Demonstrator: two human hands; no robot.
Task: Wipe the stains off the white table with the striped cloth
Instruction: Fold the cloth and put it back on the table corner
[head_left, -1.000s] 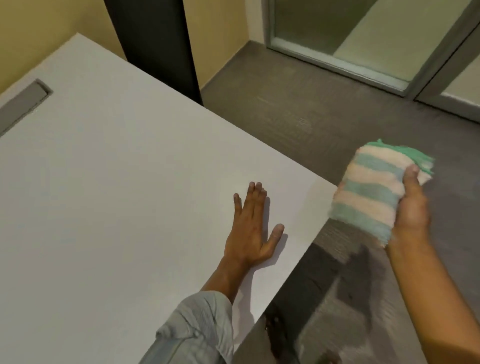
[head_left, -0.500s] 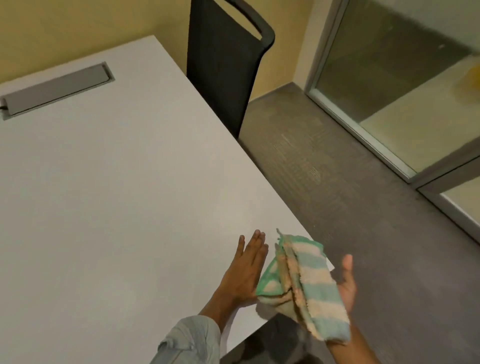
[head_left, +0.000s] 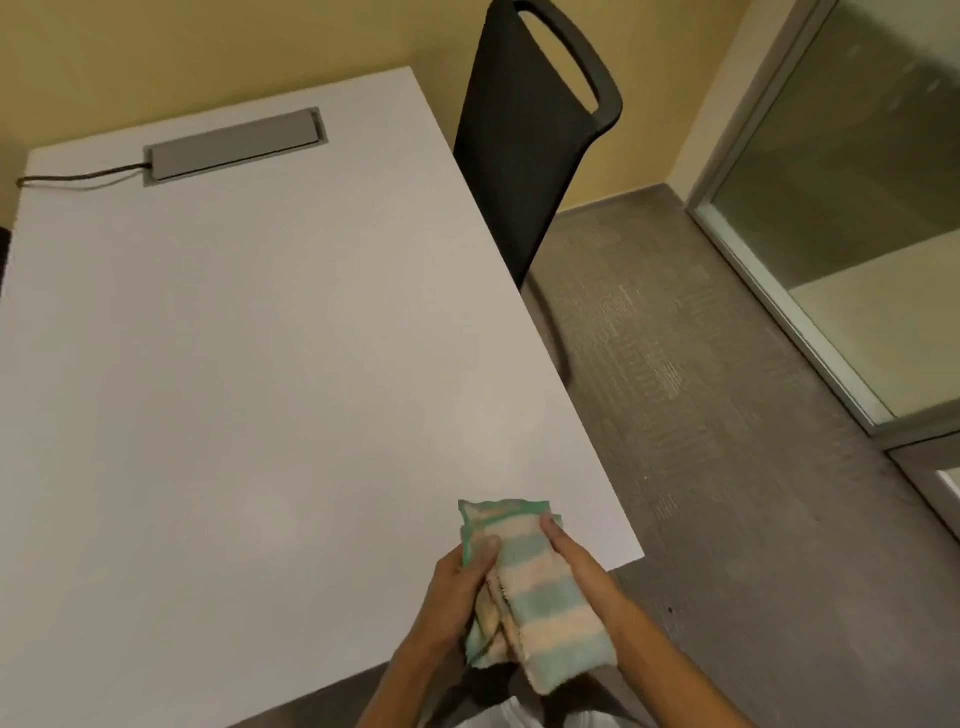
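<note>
Head view: both hands grip the folded striped cloth (thumbs on top); left hand, right hand.

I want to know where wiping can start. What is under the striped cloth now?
Under the striped cloth lies the near corner of the white table. Both the left hand and right hand hold it. The surface beneath is covered, so any stains there cannot be seen.
</note>
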